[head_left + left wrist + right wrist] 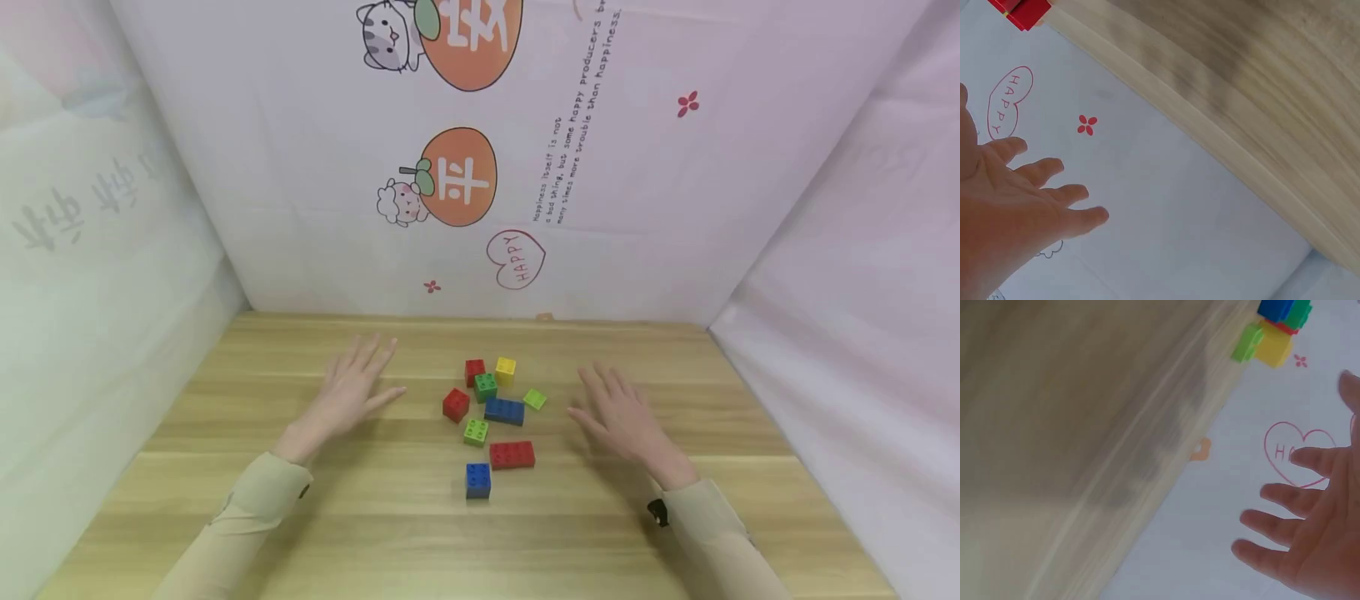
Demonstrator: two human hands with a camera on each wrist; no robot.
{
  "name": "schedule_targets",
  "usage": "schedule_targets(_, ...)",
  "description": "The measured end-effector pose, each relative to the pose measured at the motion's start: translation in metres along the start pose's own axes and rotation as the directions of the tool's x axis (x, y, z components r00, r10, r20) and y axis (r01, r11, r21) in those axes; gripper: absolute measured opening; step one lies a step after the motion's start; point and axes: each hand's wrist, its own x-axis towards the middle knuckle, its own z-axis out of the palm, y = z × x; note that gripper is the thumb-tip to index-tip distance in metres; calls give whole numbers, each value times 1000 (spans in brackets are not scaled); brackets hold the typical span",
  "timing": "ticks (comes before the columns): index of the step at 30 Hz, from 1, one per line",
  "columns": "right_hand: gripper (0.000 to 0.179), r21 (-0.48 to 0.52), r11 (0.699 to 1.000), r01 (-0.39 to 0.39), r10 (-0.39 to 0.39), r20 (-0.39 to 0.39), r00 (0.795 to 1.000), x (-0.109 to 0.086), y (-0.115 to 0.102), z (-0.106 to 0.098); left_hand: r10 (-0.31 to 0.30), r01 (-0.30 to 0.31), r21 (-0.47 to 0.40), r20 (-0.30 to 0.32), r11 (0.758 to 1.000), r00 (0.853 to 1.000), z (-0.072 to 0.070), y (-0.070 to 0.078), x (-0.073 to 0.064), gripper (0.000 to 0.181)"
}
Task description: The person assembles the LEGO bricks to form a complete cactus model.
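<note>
At the left, the left hand [348, 393] is spread over the wooden table [375, 533], fingers straight, its sleeve [258, 500] cut off by the near edge; the left wrist view crops part of the palm. The bricks lie between the two hands, which are well apart. First comes a tilted red cube [456, 405], then a far red brick [474, 367], partly hidden by a dark green brick [485, 387]; nearer are a lime brick [476, 432] and, nearest, a blue cube [477, 481]. Rightward follow a long blue brick [505, 411], a far yellow brick [506, 370], a long red brick [512, 455] and a thin lime piece [534, 399]. At the right, the right hand [621, 417] has its fingers extended; a dark object [657, 512] by its cuff is hard to make out.
</note>
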Motion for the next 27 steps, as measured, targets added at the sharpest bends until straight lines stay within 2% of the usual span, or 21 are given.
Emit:
schedule_targets(3,73,50,998,34,-34,-6,999,-2,-4,-2,15,-15,-32,3,999,1000,-1,5,-2,84)
schedule_targets(6,72,85,994,69,-68,-12,998,-3,-10,-4,46,-47,-49,-19,998,999,0,8,-3,86)
schedule_targets(10,68,96,991,94,-92,-23,995,-4,-17,-5,60,-63,-111,-33,992,998,3,12,-6,87)
schedule_targets(14,66,112,987,112,-110,-25,994,-6,-23,-3,42,-42,-211,-1,977,999,5,17,-10,87)
schedule_targets(18,66,166,980,111,-111,-12,994,-8,-26,1,56,-49,-258,21,965,998,7,22,-13,86)
schedule_targets(27,59,324,937,128,-144,25,989,-11,-37,3,86,-72,-328,28,942,996,16,36,-23,76)
